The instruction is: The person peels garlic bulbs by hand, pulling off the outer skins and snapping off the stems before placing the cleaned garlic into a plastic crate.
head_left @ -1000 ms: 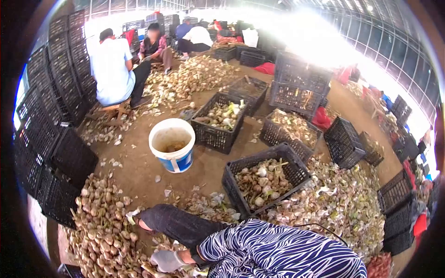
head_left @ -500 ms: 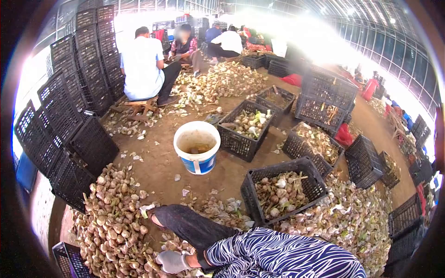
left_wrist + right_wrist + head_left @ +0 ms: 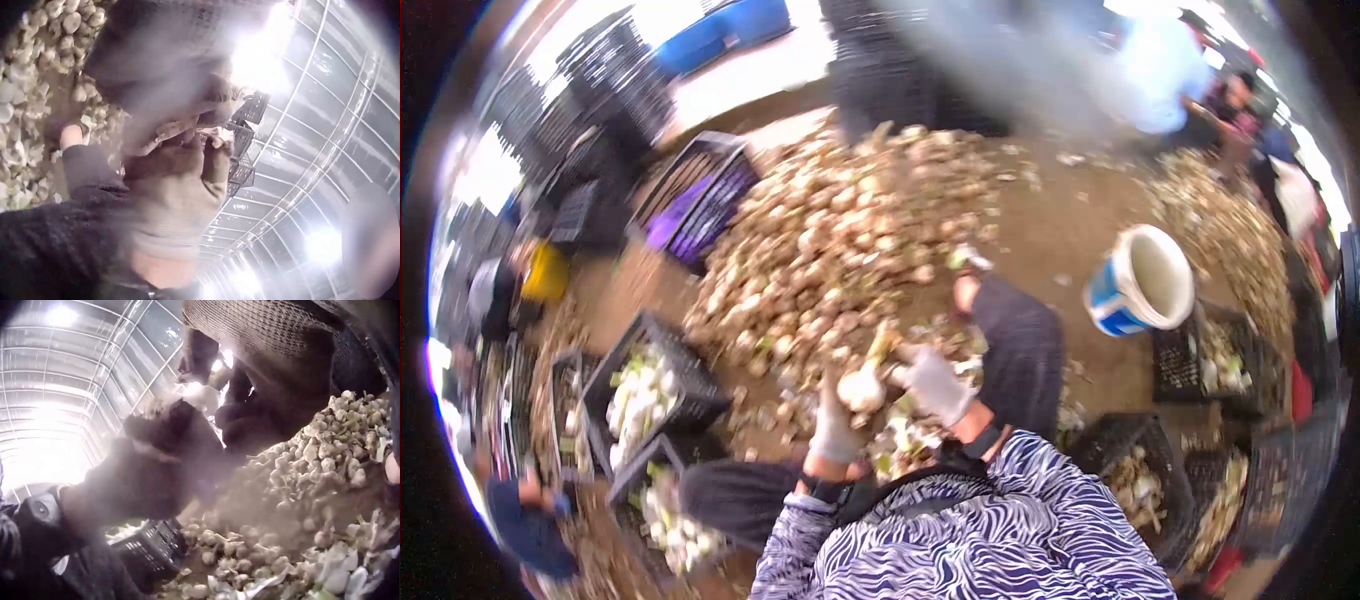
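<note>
Blurry frames: grey-gloved left hand point(image 3: 835, 425) curls its fingers round pale round garlic bulb point(image 3: 862, 386). The grey-gloved right hand point(image 3: 935, 385) touches it, but I cannot tell its finger pose. Brown garlic heap point(image 3: 840, 230) lies beyond the fingertips.

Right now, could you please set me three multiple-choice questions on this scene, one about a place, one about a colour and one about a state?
1. Where does the bucket stand?
A. on top of the heap of garlic
B. on the person's lap
C. on the ground beside a black crate

2. What colours is the bucket?
A. red all over
B. white with blue
C. green and yellow

3. What is the left hand doing?
A. gripping a garlic bulb
B. lying flat on the ground
C. hanging empty at the side

Answers:
1 C, it sits on the dirt right next to the crate.
2 B, the rim and inside are white and the wall has a blue band.
3 A, the gloved fingers curl round the bulb in the head view.
</note>
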Demonstrator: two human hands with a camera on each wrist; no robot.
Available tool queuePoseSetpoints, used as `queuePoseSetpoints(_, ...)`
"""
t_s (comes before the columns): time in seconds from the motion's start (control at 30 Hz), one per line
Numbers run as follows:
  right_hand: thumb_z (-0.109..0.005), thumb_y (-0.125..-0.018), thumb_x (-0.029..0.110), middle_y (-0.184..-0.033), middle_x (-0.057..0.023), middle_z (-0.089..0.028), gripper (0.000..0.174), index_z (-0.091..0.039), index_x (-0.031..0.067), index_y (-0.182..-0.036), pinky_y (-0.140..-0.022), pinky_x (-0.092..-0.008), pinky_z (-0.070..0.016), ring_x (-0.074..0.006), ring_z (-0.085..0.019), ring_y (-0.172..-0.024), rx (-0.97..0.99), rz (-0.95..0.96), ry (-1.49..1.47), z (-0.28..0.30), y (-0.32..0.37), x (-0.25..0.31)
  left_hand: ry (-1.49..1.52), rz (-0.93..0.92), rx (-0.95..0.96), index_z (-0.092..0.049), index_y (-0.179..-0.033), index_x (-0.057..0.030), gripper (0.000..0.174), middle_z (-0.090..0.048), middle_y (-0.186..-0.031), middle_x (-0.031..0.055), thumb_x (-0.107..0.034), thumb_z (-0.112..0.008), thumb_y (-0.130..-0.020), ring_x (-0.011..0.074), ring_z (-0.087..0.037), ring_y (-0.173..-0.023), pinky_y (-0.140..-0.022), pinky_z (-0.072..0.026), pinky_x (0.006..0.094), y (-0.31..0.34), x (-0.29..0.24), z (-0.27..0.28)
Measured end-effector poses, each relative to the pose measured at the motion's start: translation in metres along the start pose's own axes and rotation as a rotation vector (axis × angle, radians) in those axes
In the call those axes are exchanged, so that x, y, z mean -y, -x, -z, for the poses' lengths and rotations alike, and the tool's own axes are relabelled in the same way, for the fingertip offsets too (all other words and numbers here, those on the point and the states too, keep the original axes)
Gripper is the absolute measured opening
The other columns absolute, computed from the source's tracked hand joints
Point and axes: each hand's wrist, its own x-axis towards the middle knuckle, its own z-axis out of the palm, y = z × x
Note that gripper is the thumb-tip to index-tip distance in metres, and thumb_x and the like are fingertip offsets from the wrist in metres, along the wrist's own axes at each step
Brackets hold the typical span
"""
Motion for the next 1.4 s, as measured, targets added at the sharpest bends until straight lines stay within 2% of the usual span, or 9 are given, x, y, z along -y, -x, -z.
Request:
queuePoseSetpoints(0.2, -0.061, -0.089, 0.007, -0.084, -0.0047, -0.071, 0.019, -0.069, -0.0011, -0.104, -0.068, -0.0259, -0.049, -0.0087, -0.061, -0.076, -0.116, 0.012, -0.136, -0.031, 0.001, 0.01, -0.859, -0.964, -0.176, -0.035, -0.134, -0.0057, 0.062, -0.05, -0.116, 0.0086, -0.008, -0.069, -0.083, 0.0157, -0.054, -0.099, -0.087, -0.049, 0.0286, 0.012, 0.035, 0.007)
queuePoseSetpoints(0.33, -0.065, -0.09, 0.014, -0.081, -0.0019, -0.066, 0.019, -0.067, -0.0017, -0.101, -0.067, -0.0247, -0.0475, -0.0081, -0.057, -0.072, 0.015, -0.003, -0.394, -0.04, 0.005, 0.007, -0.412, -0.682, -0.042, -0.043, -0.128, -0.0086, 0.055, -0.061, -0.103, 0.0066, -0.051, -0.053, -0.094, 0.0133, -0.06, -0.081, -0.062, -0.051, 0.025, 0.028, 0.023, 0.005)
queuePoseSetpoints(0.4, -0.065, -0.092, 0.027, -0.08, -0.0025, -0.064, 0.029, -0.064, -0.0011, -0.101, -0.072, -0.0257, -0.0477, -0.0094, -0.059, -0.077, 0.097, -0.124, -0.503, -0.04, 0.009, 0.004, -0.367, -0.536, -0.095, -0.053, -0.123, -0.0021, 0.066, -0.062, -0.114, 0.0074, -0.06, -0.034, -0.099, 0.0147, -0.058, -0.105, -0.094, -0.0438, 0.0305, 0.033, 0.023, 0.007)
queuePoseSetpoints(0.53, -0.072, -0.087, 0.03, -0.083, -0.0036, -0.067, 0.035, -0.065, -0.0003, -0.103, -0.071, -0.0281, -0.049, -0.0113, -0.06, -0.077, 0.083, 0.04, -0.167, -0.051, 0.003, 0.007, -0.687, -0.749, -0.207, -0.054, -0.121, -0.003, 0.058, -0.061, -0.112, 0.0071, -0.053, -0.031, -0.102, 0.0137, -0.058, -0.102, -0.093, -0.0451, 0.0317, 0.037, 0.026, 0.003)
queuePoseSetpoints(0.73, -0.076, -0.083, 0.02, -0.096, -0.0055, -0.07, 0.037, -0.065, -0.0019, -0.111, -0.074, -0.0284, -0.0515, -0.0126, -0.065, -0.086, 0.288, -0.071, -0.291, -0.037, -0.004, 0.018, -0.419, -0.444, -0.143, -0.06, -0.114, -0.0069, 0.064, -0.066, -0.087, 0.003, -0.063, -0.036, -0.096, 0.0109, -0.06, -0.065, -0.058, -0.0484, 0.0247, 0.055, 0.021, -0.001)
queuePoseSetpoints(0.87, -0.065, -0.088, 0.008, -0.108, -0.0075, -0.067, 0.037, -0.061, -0.0036, -0.123, -0.08, -0.0259, -0.0512, -0.0115, -0.063, -0.094, 0.399, -0.213, -0.676, -0.016, 0.001, 0.021, -0.193, -0.325, -0.157, -0.064, -0.105, -0.0102, 0.076, -0.062, -0.068, 0.0004, -0.075, -0.027, -0.091, 0.0087, -0.047, -0.044, -0.038, -0.03, 0.0225, 0.054, 0.013, -0.013)
queuePoseSetpoints(1.27, -0.07, -0.084, 0.011, -0.083, -0.0043, -0.07, 0.018, -0.069, -0.0018, -0.097, -0.065, -0.0249, -0.0491, -0.009, -0.062, -0.073, 0.155, -0.049, -0.208, -0.044, -0.001, 0.025, -0.726, -0.905, -0.255, -0.032, -0.136, -0.0038, 0.06, -0.048, -0.121, 0.0141, -0.036, -0.058, -0.092, 0.0208, -0.055, -0.104, -0.089, -0.0474, 0.0325, 0.046, 0.024, 0.006)
queuePoseSetpoints(1.37, -0.068, -0.081, 0.01, -0.089, -0.0099, -0.073, 0.023, -0.07, -0.0005, -0.101, -0.073, -0.0278, -0.0518, -0.0133, -0.067, -0.08, 0.163, -0.098, -0.255, -0.046, -0.004, 0.011, -0.983, -1.191, -0.32, -0.041, -0.132, -0.0062, 0.058, -0.055, -0.116, 0.0105, -0.044, -0.058, -0.091, 0.0189, -0.059, -0.092, -0.079, -0.0515, 0.0299, 0.039, 0.03, 0.02)
queuePoseSetpoints(1.4, -0.068, -0.081, 0.009, -0.09, -0.01, -0.073, 0.023, -0.07, -0.0006, -0.102, -0.073, -0.0276, -0.0517, -0.0129, -0.067, -0.08, 0.184, -0.071, -0.197, -0.044, -0.006, 0.011, -0.723, -0.899, -0.187, -0.045, -0.129, -0.007, 0.056, -0.058, -0.108, 0.0084, -0.048, -0.053, -0.093, 0.0177, -0.059, -0.085, -0.075, -0.0518, 0.0284, 0.044, 0.02, 0.021)
